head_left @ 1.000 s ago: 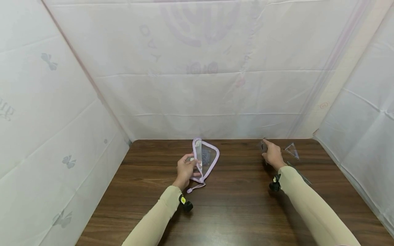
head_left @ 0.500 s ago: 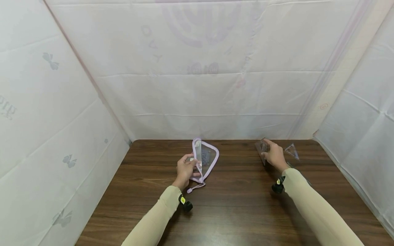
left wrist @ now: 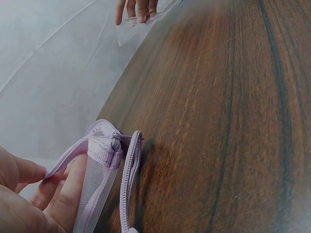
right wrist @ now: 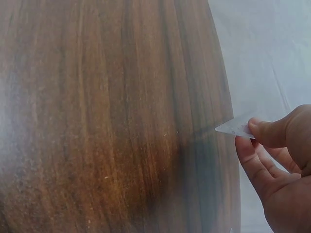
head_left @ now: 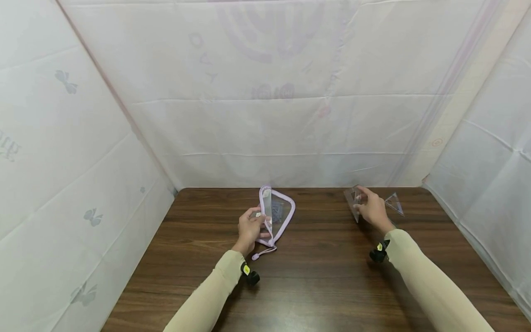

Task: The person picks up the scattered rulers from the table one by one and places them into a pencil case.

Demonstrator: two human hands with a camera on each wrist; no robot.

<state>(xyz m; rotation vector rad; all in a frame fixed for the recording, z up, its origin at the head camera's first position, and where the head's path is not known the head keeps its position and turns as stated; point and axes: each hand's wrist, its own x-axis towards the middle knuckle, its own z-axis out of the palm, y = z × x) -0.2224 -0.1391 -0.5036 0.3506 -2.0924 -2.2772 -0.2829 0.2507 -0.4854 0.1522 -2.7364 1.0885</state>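
Observation:
In the head view my left hand (head_left: 249, 230) holds a see-through zip pouch (head_left: 288, 220) with lilac trim, its mouth spread apart. Thumb and fingers pinch the trim on one side, and other fingers reach inside the opening, as the left wrist view shows. A lilac zip pull (left wrist: 127, 179) hangs from its end. Something bluish and transparent (head_left: 277, 212) shows through the pouch. Over the table's far right part, my right hand (head_left: 373, 212) pinches a clear set square (head_left: 351, 205) between thumb and fingers, tilted up. A second clear set square (head_left: 394, 204) lies beside that hand.
The brown wooden table (head_left: 315, 276) ends at a white sheet wall (head_left: 290, 138) behind, with further sheets at left (head_left: 103, 193) and right (head_left: 489, 184). My right forearm (head_left: 431, 276) covers part of the right side.
My right hand has shifted slightly right, and the set square in it has turned to show more of its face. A long strip seen by my right sleeve is now hidden. My left hand stays put.

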